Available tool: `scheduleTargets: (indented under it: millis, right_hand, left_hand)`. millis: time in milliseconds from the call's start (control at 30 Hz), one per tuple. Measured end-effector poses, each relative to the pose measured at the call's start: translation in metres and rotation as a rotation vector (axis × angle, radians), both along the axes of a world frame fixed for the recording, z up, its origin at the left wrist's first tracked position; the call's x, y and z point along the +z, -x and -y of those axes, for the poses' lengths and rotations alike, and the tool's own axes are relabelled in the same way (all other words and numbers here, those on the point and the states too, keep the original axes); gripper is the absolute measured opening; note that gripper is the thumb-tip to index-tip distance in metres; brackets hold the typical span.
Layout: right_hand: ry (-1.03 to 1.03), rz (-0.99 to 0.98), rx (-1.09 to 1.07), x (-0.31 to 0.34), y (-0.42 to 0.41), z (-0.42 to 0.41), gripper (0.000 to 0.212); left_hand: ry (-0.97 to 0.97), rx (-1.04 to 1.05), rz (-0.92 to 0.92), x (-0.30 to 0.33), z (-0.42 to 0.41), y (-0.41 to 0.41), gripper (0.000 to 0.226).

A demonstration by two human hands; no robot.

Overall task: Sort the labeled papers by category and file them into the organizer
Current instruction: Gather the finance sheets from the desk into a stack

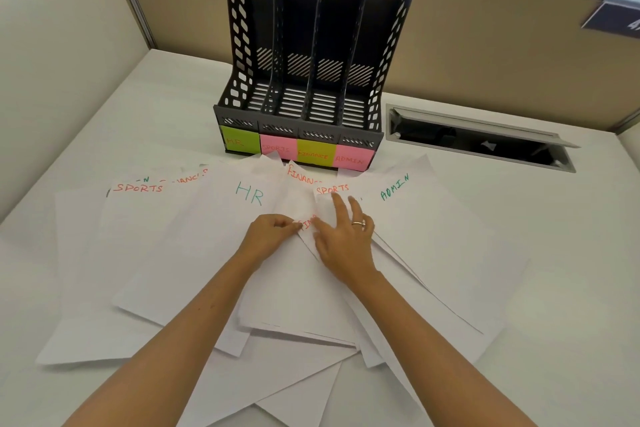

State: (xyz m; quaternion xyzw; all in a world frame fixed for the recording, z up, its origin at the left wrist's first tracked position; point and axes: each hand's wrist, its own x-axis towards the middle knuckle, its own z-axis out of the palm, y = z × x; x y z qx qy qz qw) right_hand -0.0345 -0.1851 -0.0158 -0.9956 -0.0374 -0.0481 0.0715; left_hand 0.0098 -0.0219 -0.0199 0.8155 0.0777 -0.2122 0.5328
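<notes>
Organizer (311, 55): black, four upright slots, standing at the back of the tabletop (519, 218) against a tan partition (485, 45).
Notes on organizer: left to right, green "HR" (240, 139), pink "SPORTS" (278, 146), green "FINANCE" (316, 153), pink "ADMIN" (354, 158).
Papers (207, 270): white sheets fanned and overlapping just in front of the organizer; the farthest corners reach its base.
Writing on papers: red "SPORTS" (138, 188) at left, green "HR" (250, 193) in the middle, red "FINANC…" (304, 177) partly covered, red "SPORTS" (332, 189), green "ADMIN" (394, 186) at right.
Left hand (270, 236): fingers curled, pinching the edge of a sheet (308, 224) with red letters, mostly hidden.
Right hand (343, 236): fingers spread and straight, resting flat on the papers, tips near the second "SPORTS"; a ring (358, 224) on one finger.
Arms: both reach in from the bottom edge, converging at the middle of the pile.
Open room: bare tabletop to the left and right of the papers; an open cable hatch (481, 139) right of the organizer.
</notes>
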Motion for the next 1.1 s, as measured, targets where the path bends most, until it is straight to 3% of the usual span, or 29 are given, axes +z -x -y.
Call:
scheduleTargets:
  millis: [500, 700, 833, 933, 1033, 1100]
  right_hand:
    - [0.080, 0.011, -0.501, -0.015, 0.024, 0.108, 0.034]
    - [-0.031, -0.086, -0.634, -0.016, 0.027, 0.134, 0.040]
    - [-0.312, -0.045, -0.414, 0.000, 0.014, 0.124, 0.050]
    - [-0.551, -0.205, -0.415, 0.016, -0.005, 0.116, 0.062]
    - [-0.732, -0.198, -0.412, 0.031, -0.018, 0.120, 0.026]
    - [-0.818, -0.132, -0.405, 0.040, -0.021, 0.125, 0.014]
  left_hand:
    - [0.043, -0.029, -0.027, -0.003, -0.007, 0.001, 0.020]
    - [0.010, -0.030, 0.108, 0.001, -0.007, 0.008, 0.020]
    - [-0.021, -0.051, 0.234, 0.012, -0.009, 0.009, 0.013]
    - [-0.027, -0.067, 0.284, 0.021, -0.014, 0.008, 0.011]
    - [-0.015, -0.047, 0.278, 0.026, -0.022, 0.007, 0.008]
    - [0.004, -0.045, 0.266, 0.025, -0.029, 0.009, 0.011]
